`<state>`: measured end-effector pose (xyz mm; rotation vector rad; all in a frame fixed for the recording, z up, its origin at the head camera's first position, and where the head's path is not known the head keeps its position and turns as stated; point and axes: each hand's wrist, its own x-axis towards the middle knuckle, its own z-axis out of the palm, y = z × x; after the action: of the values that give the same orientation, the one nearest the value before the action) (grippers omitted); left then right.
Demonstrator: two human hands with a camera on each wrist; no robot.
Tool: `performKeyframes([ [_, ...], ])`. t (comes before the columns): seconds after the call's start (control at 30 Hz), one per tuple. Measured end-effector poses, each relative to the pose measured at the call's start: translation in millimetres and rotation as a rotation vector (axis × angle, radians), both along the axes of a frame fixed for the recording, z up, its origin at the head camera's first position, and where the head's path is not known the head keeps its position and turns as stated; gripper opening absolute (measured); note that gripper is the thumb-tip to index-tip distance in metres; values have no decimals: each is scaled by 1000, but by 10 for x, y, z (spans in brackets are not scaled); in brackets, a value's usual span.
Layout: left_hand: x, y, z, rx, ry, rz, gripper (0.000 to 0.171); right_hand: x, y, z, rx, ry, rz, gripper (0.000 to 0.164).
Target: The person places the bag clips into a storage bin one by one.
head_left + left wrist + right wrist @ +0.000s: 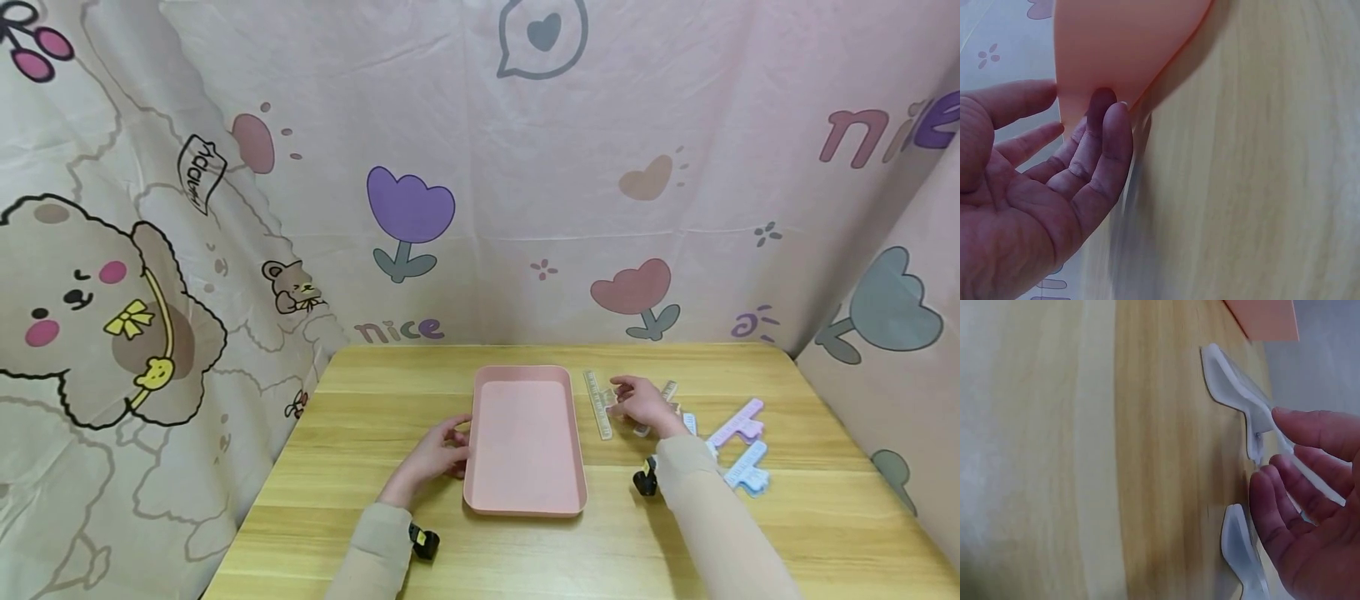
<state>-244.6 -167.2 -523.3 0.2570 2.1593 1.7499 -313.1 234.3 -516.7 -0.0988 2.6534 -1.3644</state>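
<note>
The left hand [438, 452] is at the left side of a pink rectangular tray [525, 510]. In the left wrist view its loosely bent fingers [1116, 137] touch the tray's outer wall [1116, 44]. Just right of the tray, the right hand [647, 402] reaches over a clear ruler-shaped clip [597, 406] lying on the table. Up close, the thumb and fingers [1310, 428] are spread about the clip's body [1235, 381], without a clear pinch. A second pale clip [1240, 544] lies below that hand, partly out of frame.
Right of the right hand lie a purple ruler-shaped clip [735, 425], a blue one [748, 469] and another blue piece [690, 423], partly hidden by the arm. A clear clip [669, 389] shows behind the hand. Printed cloth [487, 250] hangs along the wooden table's [360, 400] back edge.
</note>
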Motion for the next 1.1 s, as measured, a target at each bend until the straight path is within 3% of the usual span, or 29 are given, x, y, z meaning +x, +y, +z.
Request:
performKeyframes([
  [0.3,14,20,6,10,0,-1,64,-24,10,-41,66,7,65,63],
  [0.53,0,19,7,6,-3,2,63,-10,-8,-39,89,18,49,54],
  [1.1,-7,9,-37,10,-2,6,64,44,43,-76,-57,-7,-11,54],
])
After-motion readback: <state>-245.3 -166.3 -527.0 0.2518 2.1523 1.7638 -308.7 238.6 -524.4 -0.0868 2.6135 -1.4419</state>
